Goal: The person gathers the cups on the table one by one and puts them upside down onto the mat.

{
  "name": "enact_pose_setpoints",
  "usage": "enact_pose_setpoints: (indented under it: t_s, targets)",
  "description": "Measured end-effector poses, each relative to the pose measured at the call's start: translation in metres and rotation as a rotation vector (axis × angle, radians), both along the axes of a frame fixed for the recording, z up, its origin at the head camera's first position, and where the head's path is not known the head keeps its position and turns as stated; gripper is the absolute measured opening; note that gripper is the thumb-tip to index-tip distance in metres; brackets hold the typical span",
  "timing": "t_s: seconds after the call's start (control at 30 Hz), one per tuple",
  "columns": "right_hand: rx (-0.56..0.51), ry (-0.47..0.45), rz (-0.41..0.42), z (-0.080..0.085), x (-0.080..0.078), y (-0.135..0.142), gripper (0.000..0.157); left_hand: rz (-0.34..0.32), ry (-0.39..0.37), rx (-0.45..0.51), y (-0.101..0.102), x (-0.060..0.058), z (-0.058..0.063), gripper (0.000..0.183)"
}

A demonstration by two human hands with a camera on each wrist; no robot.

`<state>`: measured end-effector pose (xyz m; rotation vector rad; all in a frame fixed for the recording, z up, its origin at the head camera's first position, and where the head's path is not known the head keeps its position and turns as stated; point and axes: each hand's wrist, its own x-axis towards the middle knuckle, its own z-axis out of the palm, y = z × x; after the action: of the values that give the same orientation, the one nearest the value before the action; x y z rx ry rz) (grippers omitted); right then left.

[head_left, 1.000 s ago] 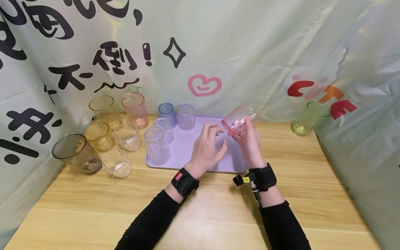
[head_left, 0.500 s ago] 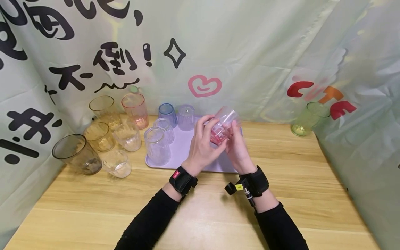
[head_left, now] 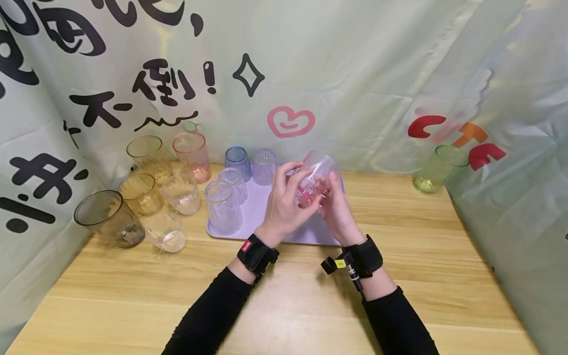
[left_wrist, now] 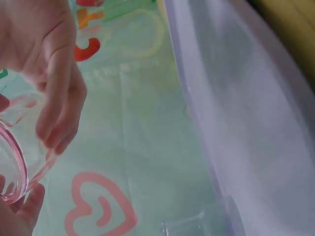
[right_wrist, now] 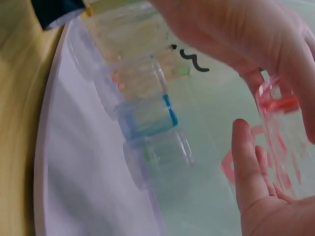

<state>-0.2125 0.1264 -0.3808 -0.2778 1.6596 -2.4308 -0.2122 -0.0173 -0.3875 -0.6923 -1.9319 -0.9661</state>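
Both hands hold a clear drinking glass with a pink-red rim (head_left: 320, 170), tilted above the lilac tray (head_left: 259, 217). My left hand (head_left: 284, 202) grips it around the rim end, thumb below and fingers over the top. On the other side, my right hand (head_left: 338, 212) holds the glass with its thumb along the wall; some of its fingers are hidden behind it. The left wrist view shows the pink rim (left_wrist: 19, 167) between the two hands. Upside down on the tray stand a blue glass (head_left: 238, 162), a pale purple glass (head_left: 265, 166) and clear glasses (head_left: 224, 209).
Left of the tray, several upright glasses stand close together, among them a dark grey one (head_left: 111, 222), an amber one (head_left: 142, 195) and a pink one (head_left: 193, 158). A green glass (head_left: 439, 167) stands at the back right. A printed cloth (head_left: 368, 74) encloses the table.
The pink-rimmed glass and my right hand have moved left and slightly down to meet my left hand, which has taken hold of the rim end. In the last half second the glass has turned slightly.
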Motion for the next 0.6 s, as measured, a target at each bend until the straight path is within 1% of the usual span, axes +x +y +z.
enact_pose_setpoints:
  t_s: [0.1, 0.17, 0.23, 0.33, 0.47, 0.6]
  targets:
    - [0.020, 0.016, -0.011, -0.001, -0.003, 0.002, 0.052, 0.014, 0.001, 0.017, -0.005, -0.002, 0.002, 0.061]
    - [0.059, 0.041, -0.004, -0.002, -0.005, 0.004, 0.052, 0.025, 0.001, 0.033, -0.008, -0.003, 0.004, 0.062]
    - [0.119, 0.069, 0.000, -0.001, -0.007, 0.007, 0.055, 0.038, 0.004, 0.044, -0.012, -0.005, 0.006, 0.062]
    - [0.237, 0.110, -0.014, -0.001, -0.009, 0.015, 0.057, 0.067, 0.015, 0.056, -0.019, -0.007, 0.008, 0.065]
    - [0.464, 0.160, -0.087, -0.003, -0.014, 0.028, 0.054, 0.110, 0.024, 0.068, -0.028, -0.011, 0.010, 0.069]
    - [0.723, 0.217, -0.161, -0.009, -0.020, 0.043, 0.054, 0.141, 0.007, 0.088, -0.034, -0.014, 0.011, 0.071]
